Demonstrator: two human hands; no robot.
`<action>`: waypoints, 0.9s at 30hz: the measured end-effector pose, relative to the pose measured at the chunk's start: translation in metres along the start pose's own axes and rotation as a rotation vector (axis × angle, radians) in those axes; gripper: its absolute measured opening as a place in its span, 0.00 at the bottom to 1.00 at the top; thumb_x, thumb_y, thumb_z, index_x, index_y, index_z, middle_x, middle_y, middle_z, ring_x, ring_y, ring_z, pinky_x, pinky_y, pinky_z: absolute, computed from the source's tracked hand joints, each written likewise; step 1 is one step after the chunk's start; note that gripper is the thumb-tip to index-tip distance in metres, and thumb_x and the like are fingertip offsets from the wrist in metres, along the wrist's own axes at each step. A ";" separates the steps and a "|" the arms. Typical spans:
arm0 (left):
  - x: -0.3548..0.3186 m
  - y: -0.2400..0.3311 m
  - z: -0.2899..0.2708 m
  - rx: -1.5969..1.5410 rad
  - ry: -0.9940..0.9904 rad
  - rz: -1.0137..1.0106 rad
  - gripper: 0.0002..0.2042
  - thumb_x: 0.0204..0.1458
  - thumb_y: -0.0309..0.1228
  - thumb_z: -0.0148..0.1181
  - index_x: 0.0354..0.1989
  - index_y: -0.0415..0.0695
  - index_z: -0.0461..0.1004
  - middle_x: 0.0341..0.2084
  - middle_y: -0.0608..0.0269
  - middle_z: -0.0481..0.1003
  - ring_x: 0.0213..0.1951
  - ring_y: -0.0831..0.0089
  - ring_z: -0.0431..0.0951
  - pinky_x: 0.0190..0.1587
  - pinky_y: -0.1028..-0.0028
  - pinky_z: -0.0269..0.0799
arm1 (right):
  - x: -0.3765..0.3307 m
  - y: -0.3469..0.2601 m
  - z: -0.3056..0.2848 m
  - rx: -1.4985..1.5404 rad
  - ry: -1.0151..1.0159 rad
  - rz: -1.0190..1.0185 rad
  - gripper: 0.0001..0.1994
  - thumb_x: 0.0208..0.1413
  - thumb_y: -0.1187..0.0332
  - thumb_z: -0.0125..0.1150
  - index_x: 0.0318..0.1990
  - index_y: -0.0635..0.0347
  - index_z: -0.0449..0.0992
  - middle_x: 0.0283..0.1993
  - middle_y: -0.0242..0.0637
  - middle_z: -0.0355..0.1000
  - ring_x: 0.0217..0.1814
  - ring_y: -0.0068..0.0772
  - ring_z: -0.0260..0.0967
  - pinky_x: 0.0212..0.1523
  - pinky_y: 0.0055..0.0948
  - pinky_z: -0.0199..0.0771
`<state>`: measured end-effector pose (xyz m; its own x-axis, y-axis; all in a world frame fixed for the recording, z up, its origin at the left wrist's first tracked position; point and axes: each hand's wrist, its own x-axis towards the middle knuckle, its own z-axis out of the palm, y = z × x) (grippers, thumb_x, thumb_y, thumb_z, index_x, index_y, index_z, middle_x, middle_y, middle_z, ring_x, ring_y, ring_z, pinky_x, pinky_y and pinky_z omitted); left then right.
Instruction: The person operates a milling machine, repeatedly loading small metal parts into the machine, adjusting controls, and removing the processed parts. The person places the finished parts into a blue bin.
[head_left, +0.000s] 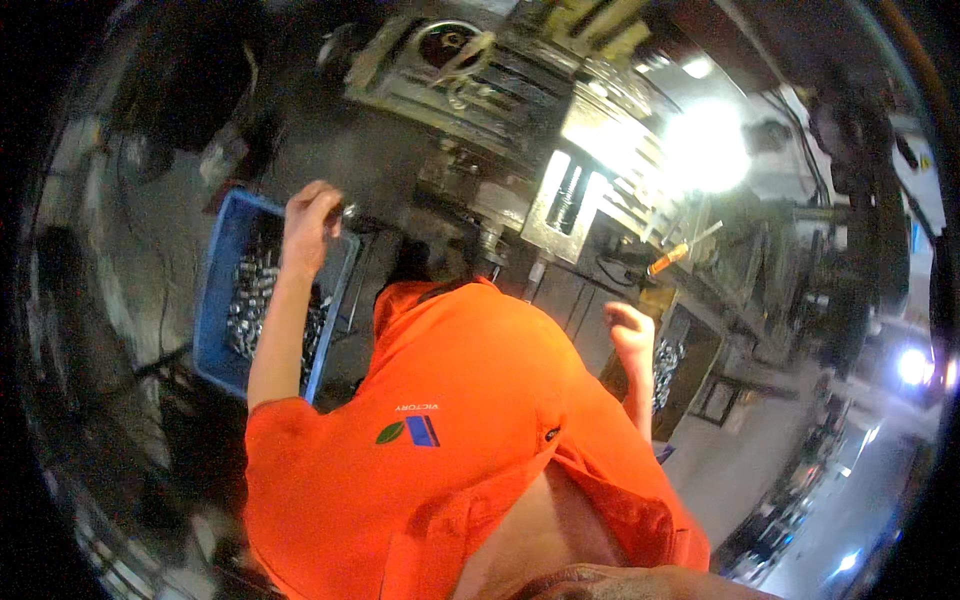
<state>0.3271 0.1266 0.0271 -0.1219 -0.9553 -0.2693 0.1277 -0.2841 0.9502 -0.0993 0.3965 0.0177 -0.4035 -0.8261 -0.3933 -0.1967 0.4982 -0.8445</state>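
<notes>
My left hand [314, 218] is over the far edge of a blue plastic crate [207, 310], its fingers closed together. At their tips shows a small shiny metal part [348, 212], blurred, which they appear to pinch. Inside the crate lie many small silvery metal parts [250, 300]. On the right, my right hand [630, 332] is curled, with its fingers bent in; whether anything is inside them is hidden. Beside it is a box [700, 372] holding more small metal parts [666, 368], partly covered by my forearm.
Ahead stands a machine with a slotted metal table [500, 95] and a brightly lit metal block [560, 205]. An orange-handled tool [668, 260] lies to its right. A glaring lamp [705, 145] shines above. Dark floor [140, 320] extends left of the crate.
</notes>
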 end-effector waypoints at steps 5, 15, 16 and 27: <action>0.005 0.043 0.125 -0.068 -0.548 -0.041 0.07 0.44 0.25 0.50 0.33 0.40 0.68 0.19 0.68 0.67 0.15 0.82 0.65 0.16 0.82 0.63 | 0.005 -0.162 0.068 -0.192 -0.156 -0.652 0.22 0.28 0.80 0.54 0.39 0.61 0.74 0.51 0.47 0.65 0.52 0.39 0.64 0.50 0.32 0.65; -0.018 0.032 0.215 0.045 -0.943 -0.029 0.09 0.48 0.24 0.56 0.38 0.38 0.71 0.29 0.64 0.75 0.32 0.80 0.74 0.37 0.80 0.69 | 0.023 -0.156 0.072 -0.092 0.095 -0.844 0.16 0.26 0.81 0.54 0.30 0.61 0.75 0.44 0.46 0.66 0.42 0.44 0.69 0.41 0.30 0.70; -0.017 0.032 0.216 0.074 -0.957 -0.035 0.09 0.48 0.24 0.56 0.39 0.38 0.71 0.29 0.63 0.75 0.33 0.80 0.74 0.37 0.80 0.69 | 0.024 -0.153 0.070 -0.100 0.107 -0.841 0.16 0.26 0.81 0.54 0.30 0.61 0.75 0.43 0.45 0.67 0.41 0.43 0.69 0.41 0.29 0.70; 0.108 0.015 0.224 0.095 -0.736 0.080 0.08 0.49 0.27 0.56 0.34 0.36 0.73 0.23 0.61 0.75 0.23 0.74 0.75 0.30 0.75 0.73 | 0.014 -0.107 0.027 0.014 0.297 -0.501 0.18 0.32 0.81 0.48 0.36 0.64 0.75 0.38 0.40 0.72 0.38 0.28 0.70 0.41 0.23 0.69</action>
<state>0.0954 0.0371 0.0478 -0.7473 -0.6621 -0.0558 0.0825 -0.1759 0.9810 -0.0593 0.3241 0.0928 -0.4980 -0.8498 0.1729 -0.4176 0.0602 -0.9066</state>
